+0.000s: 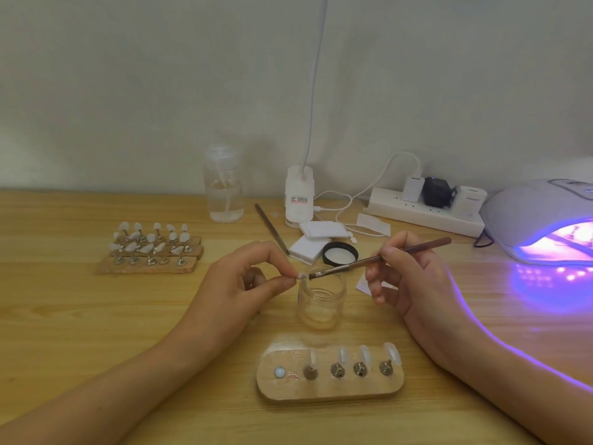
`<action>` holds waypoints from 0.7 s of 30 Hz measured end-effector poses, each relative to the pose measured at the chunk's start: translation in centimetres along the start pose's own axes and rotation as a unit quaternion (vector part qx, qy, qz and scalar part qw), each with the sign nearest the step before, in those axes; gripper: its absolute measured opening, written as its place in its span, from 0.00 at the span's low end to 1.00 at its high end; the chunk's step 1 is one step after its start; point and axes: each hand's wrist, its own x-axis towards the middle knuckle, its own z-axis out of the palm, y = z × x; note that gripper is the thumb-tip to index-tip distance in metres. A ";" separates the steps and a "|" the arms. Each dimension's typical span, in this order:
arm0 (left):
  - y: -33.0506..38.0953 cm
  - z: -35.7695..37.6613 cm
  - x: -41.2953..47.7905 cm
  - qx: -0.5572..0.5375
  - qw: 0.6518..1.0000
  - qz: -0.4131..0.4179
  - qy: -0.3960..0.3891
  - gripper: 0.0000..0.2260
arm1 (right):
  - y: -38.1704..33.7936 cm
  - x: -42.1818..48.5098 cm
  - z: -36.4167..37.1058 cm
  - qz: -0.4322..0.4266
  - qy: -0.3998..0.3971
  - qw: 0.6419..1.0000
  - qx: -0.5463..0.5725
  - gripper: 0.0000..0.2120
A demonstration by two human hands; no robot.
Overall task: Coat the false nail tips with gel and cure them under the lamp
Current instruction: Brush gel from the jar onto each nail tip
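Nail tip [300, 275] pinched, bristles touching, round glass jar [321, 300]

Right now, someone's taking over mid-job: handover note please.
Left hand pinches one nail tip over the open jar.
Right hand holds the brush, bristles at that tip.
Near stand carries four tips, one spot bare.
More stands of tips sit far left.
Lamp is lit at right; inside unreadable.
Done: cannot tell which tips are coated.
Left: finish this tip, seat it, cure.

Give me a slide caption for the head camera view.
Left hand pinches a nail tip over the open jar; right hand holds a brush to it; curing lamp glows purple.
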 end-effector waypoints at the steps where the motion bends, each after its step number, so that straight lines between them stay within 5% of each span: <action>1: 0.0 0.0 0.0 0.002 1.000 0.000 0.000 0.09 | 0.0 0.0 -0.1 0.002 0.008 1.000 0.007 0.08; 7: 0.0 0.0 -0.1 0.000 1.000 -0.002 -0.005 0.09 | -0.2 -0.1 0.1 -0.019 -0.032 0.999 0.006 0.07; 13: -0.2 -0.1 0.0 0.001 1.000 -0.004 -0.011 0.10 | 0.0 0.0 -0.1 -0.017 0.010 1.000 0.007 0.13; 21: -0.4 -0.1 -0.1 0.000 1.000 -0.004 -0.011 0.07 | 0.0 -0.1 0.0 -0.025 -0.006 0.999 -0.026 0.07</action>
